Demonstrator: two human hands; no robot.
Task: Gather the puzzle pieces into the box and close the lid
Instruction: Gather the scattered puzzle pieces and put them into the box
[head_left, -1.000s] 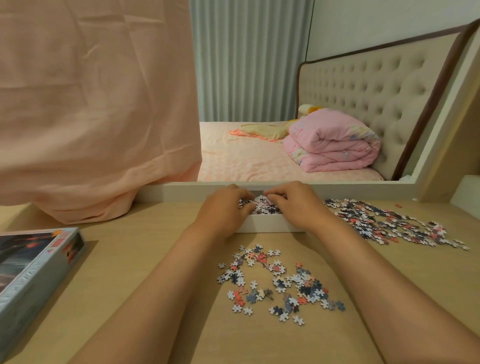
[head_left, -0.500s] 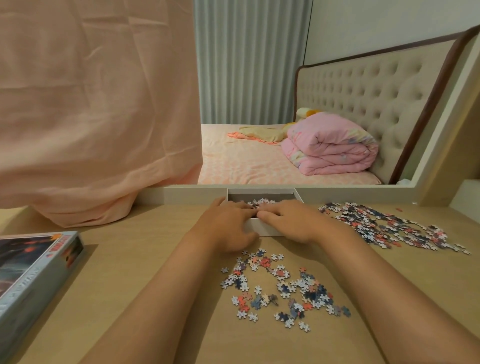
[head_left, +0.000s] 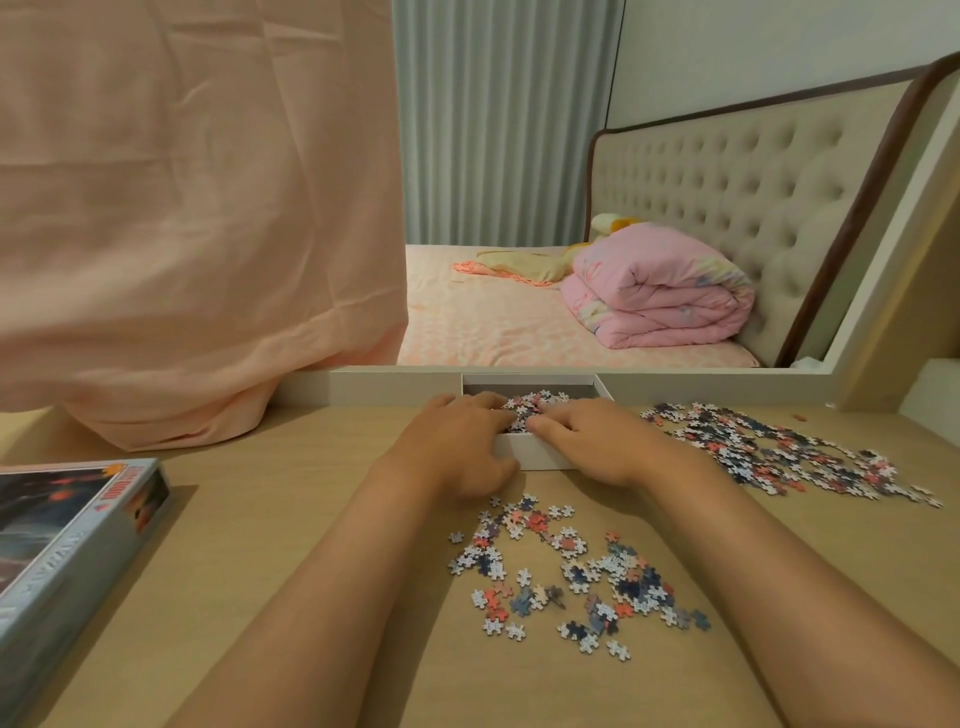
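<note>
A shallow white box (head_left: 535, 453) stands at the back of the wooden desk, with puzzle pieces (head_left: 537, 401) heaped inside. My left hand (head_left: 452, 441) and my right hand (head_left: 597, 441) lie side by side over its near wall. Their fingers reach flat onto the pieces inside and their thumbs sit at the wall. A loose scatter of pieces (head_left: 571, 571) lies on the desk just in front of my wrists. A larger spread of pieces (head_left: 779, 452) covers the desk to the right of the box. The printed box lid (head_left: 67, 545) lies at the left edge.
A pink cloth (head_left: 182, 234) hangs down onto the desk's back left. Behind the box a white-framed mirror (head_left: 649, 373) shows a bed. One stray piece (head_left: 799, 417) lies at the far right. A raised shelf edge (head_left: 930, 384) borders the right corner.
My hands were cupped together deep over the box a second ago. They have drawn back toward me to its near wall and flattened, uncovering the pieces inside.
</note>
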